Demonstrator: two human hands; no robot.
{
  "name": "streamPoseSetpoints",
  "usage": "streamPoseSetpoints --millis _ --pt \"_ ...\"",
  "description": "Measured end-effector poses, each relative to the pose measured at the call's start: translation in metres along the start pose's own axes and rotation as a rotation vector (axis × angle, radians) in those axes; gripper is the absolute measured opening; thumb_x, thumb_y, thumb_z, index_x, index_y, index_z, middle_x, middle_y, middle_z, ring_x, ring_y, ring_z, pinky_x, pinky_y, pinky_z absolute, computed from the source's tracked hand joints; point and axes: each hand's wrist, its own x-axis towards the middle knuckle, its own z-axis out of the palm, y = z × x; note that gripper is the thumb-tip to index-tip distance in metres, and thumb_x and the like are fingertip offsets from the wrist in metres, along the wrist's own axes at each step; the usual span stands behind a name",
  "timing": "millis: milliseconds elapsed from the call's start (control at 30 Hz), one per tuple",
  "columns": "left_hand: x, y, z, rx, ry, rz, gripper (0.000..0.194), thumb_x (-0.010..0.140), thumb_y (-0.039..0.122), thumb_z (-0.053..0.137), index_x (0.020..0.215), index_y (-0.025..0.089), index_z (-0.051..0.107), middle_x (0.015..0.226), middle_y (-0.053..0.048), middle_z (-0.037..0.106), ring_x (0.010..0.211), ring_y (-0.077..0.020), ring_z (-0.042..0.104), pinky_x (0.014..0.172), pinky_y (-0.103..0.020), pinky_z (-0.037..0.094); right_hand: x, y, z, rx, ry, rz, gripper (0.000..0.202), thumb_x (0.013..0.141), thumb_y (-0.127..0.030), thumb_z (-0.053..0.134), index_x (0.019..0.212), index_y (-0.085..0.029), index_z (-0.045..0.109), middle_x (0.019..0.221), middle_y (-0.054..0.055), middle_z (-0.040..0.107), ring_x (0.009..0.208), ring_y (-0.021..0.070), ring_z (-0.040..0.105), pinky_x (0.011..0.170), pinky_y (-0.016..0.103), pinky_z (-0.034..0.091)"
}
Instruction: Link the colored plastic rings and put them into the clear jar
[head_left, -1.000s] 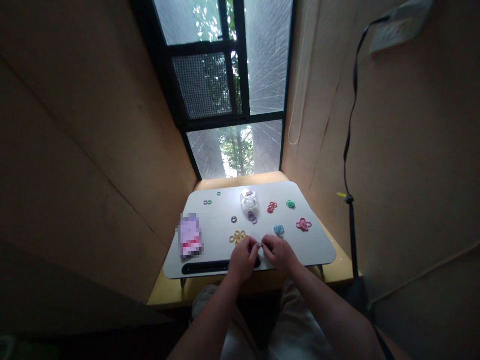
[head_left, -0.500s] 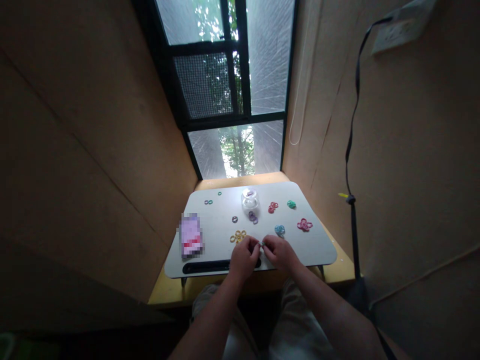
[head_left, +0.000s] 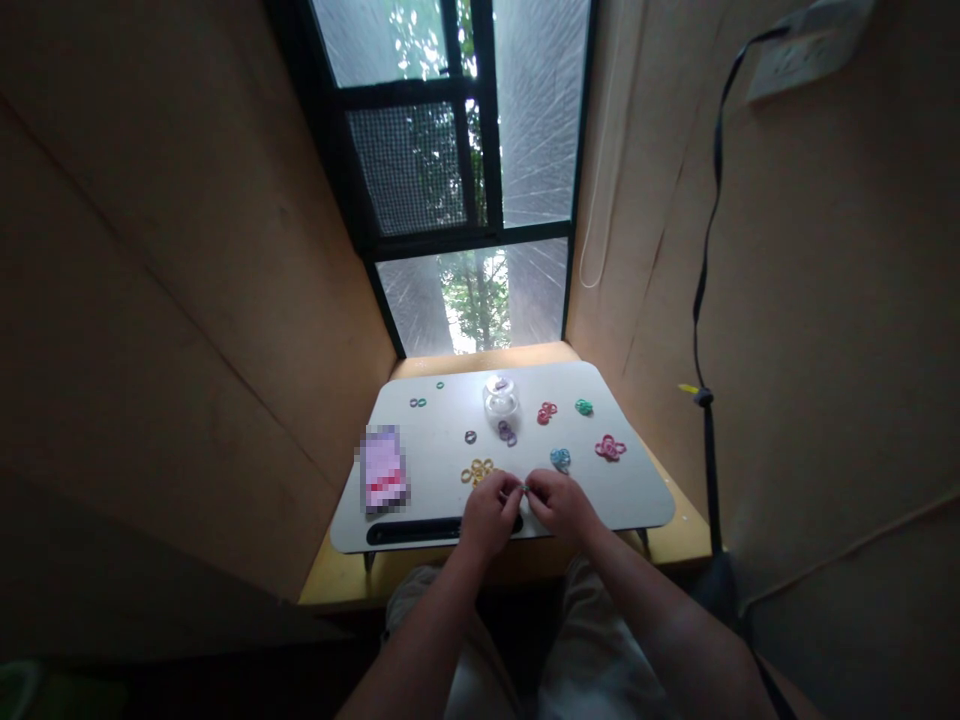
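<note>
My left hand (head_left: 491, 508) and my right hand (head_left: 561, 505) meet above the front of a white lap table (head_left: 431, 480). Both are closed, fingertips pinched on a small greenish hair tie (head_left: 524, 488) between them, mostly hidden by the fingers. Just beyond my left hand lies a group of yellow hair ties (head_left: 478, 471), partly covered by it. A light blue bunch (head_left: 560, 459) sits just past my right hand. Purple hair ties (head_left: 507, 433) rest by a clear round jar (head_left: 500, 400), and a single dark one (head_left: 470, 437) lies to their left.
Red (head_left: 547, 412), green (head_left: 584, 407) and pink bunches (head_left: 610, 447) lie on the right. A few loose ties (head_left: 418, 403) are at back left, above a blurred purple packet (head_left: 384, 470). A black slot (head_left: 412, 530) runs along the front edge. Walls flank the table; a window stands behind.
My hands stay together in nearly the same place, with slight finger movement around the small tie. The view has shifted very slightly; the things on the table have not moved.
</note>
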Motion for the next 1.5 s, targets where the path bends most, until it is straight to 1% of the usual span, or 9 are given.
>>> streamPoseSetpoints --millis 233,333,533,633,767,900,1200,1367,1500 --pt "0.0004 -0.0005 -0.0003 -0.016 0.034 0.011 0.011 0.085 0.026 0.053 0.079 0.019 0.058 0.078 0.0 0.06 0.073 -0.0136 0.053 0.068 -0.026 0.04 0.0009 0.0017 0.0013 -0.001 0.011 -0.013 0.014 0.078 -0.016 0.05 0.065 -0.02 0.049 0.064 -0.002 0.051 0.062 0.0121 0.046 0.059 0.023 0.031" --pt "0.0006 -0.001 -0.0002 -0.009 0.028 0.023 0.011 0.085 0.026 0.053 0.079 0.019 0.059 0.078 0.0 0.06 0.072 -0.0137 0.053 0.068 -0.026 0.041 0.0005 0.0024 0.0017 -0.001 0.014 -0.012 0.013 0.079 -0.017 0.05 0.066 -0.02 0.05 0.064 -0.002 0.052 0.061 0.0121 0.046 0.058 0.023 0.031" --pt "-0.0005 -0.0041 0.0007 -0.036 0.003 0.006 0.008 0.085 0.024 0.053 0.085 0.021 0.06 0.081 0.0 0.062 0.072 -0.0131 0.055 0.068 -0.025 0.042 -0.0006 0.0019 0.0 0.033 -0.013 0.015 0.006 0.082 -0.021 0.051 0.08 -0.022 0.056 0.069 -0.002 0.057 0.062 0.0123 0.05 0.06 0.023 0.034" --pt "-0.0014 -0.0051 0.0005 -0.008 -0.014 -0.008 0.008 0.084 0.024 0.054 0.087 0.022 0.061 0.079 0.001 0.063 0.071 -0.0131 0.056 0.067 -0.025 0.041 -0.0006 0.0022 -0.0003 0.047 -0.012 0.011 0.007 0.084 -0.022 0.051 0.084 -0.022 0.057 0.072 -0.002 0.058 0.064 0.0127 0.052 0.061 0.023 0.036" --pt "-0.001 -0.0045 -0.0003 0.027 -0.029 -0.005 0.008 0.084 0.026 0.055 0.084 0.021 0.062 0.075 0.001 0.062 0.07 -0.0134 0.056 0.066 -0.025 0.041 0.0003 0.0041 0.0011 0.064 -0.005 -0.001 0.008 0.085 -0.021 0.049 0.081 -0.022 0.056 0.074 -0.001 0.058 0.066 0.0129 0.052 0.062 0.023 0.036" --pt "-0.0002 -0.0042 0.0004 0.003 -0.029 0.011 0.012 0.086 0.028 0.053 0.086 0.021 0.063 0.076 0.001 0.063 0.069 -0.013 0.056 0.066 -0.025 0.042 0.0009 0.006 0.0033 0.052 0.002 -0.004 0.01 0.085 -0.02 0.049 0.076 -0.021 0.054 0.07 -0.002 0.056 0.065 0.0128 0.051 0.062 0.023 0.035" --pt "-0.0006 -0.0059 0.0015 -0.075 0.014 0.009 0.011 0.086 0.028 0.054 0.083 0.02 0.061 0.079 0.0 0.062 0.07 -0.0128 0.054 0.067 -0.026 0.043 0.0006 0.005 0.0033 0.028 0.006 -0.03 0.016 0.083 -0.017 0.049 0.068 -0.021 0.047 0.065 -0.003 0.049 0.062 0.0121 0.045 0.06 0.024 0.031" --pt "0.0006 -0.0071 0.0009 -0.169 0.065 0.011 0.012 0.086 0.028 0.053 0.08 0.019 0.059 0.079 0.0 0.061 0.073 -0.0133 0.055 0.066 -0.025 0.043 0.001 0.0068 0.0057 0.035 -0.002 -0.038 0.014 0.081 -0.014 0.049 0.069 -0.02 0.048 0.067 -0.002 0.05 0.065 0.0127 0.046 0.062 0.024 0.032" --pt "0.0006 -0.0064 -0.0002 -0.182 0.086 0.006 0.012 0.086 0.027 0.053 0.081 0.019 0.059 0.079 -0.001 0.06 0.072 -0.0134 0.054 0.066 -0.025 0.042 0.0006 0.0055 0.0056 0.038 0.007 -0.03 0.013 0.08 -0.013 0.048 0.07 -0.02 0.05 0.068 -0.002 0.052 0.064 0.0125 0.047 0.061 0.024 0.032"
